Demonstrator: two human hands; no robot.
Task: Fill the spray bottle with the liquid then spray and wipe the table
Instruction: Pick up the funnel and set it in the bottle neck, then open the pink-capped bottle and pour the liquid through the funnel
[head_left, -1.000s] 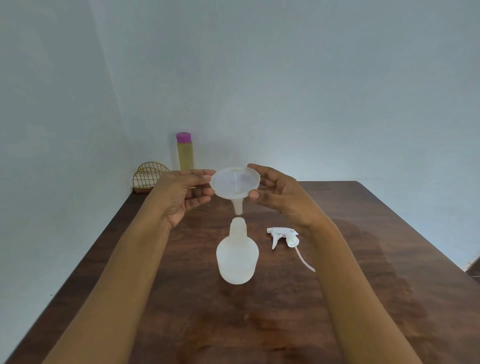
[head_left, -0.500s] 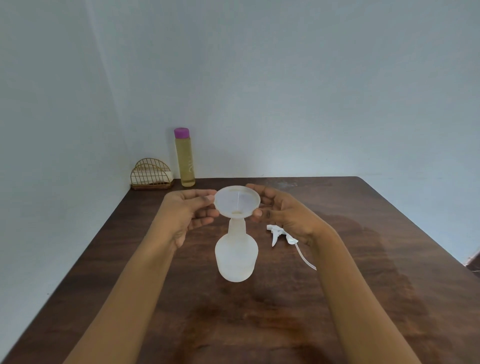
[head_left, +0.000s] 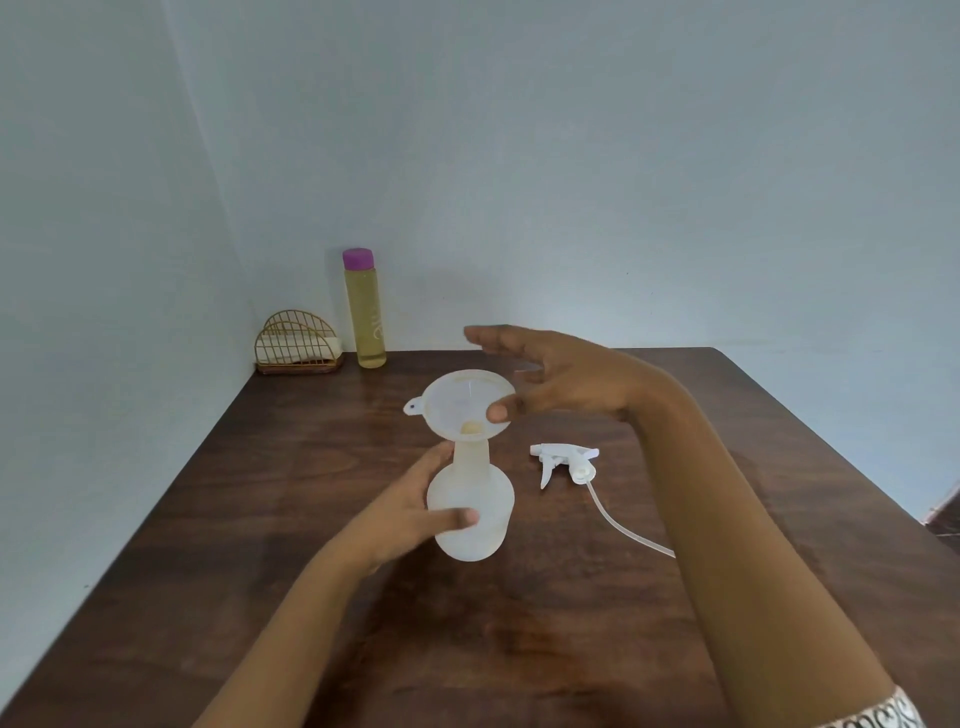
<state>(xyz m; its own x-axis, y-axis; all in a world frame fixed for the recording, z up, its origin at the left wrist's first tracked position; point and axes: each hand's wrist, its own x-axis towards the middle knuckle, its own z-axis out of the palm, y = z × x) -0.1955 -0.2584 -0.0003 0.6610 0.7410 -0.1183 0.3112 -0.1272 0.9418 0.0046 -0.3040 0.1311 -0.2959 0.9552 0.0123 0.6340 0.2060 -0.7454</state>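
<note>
The translucent spray bottle (head_left: 485, 530) stands uncapped on the brown wooden table (head_left: 519, 634). A white funnel (head_left: 457, 400) sits in its neck. My left hand (head_left: 410, 509) grips the bottle's body, thumb across the front. My right hand (head_left: 566, 384) hovers at the funnel's right side, fingers stretched out over it and the thumb tip touching the rim. The white trigger spray head (head_left: 566, 460) with its long tube lies on the table to the right of the bottle. A tall bottle of yellow liquid (head_left: 365, 317) with a purple cap stands at the far left by the wall.
A gold wire holder (head_left: 296, 345) with folded cloth or napkins sits in the far left corner next to the yellow bottle. Walls close off the table's left and far sides. The table's right edge runs diagonally at the right.
The funnel went down into the bottle's neck. My left hand let go of the funnel and dropped to grip the bottle. My right hand loosened its hold and spread its fingers.
</note>
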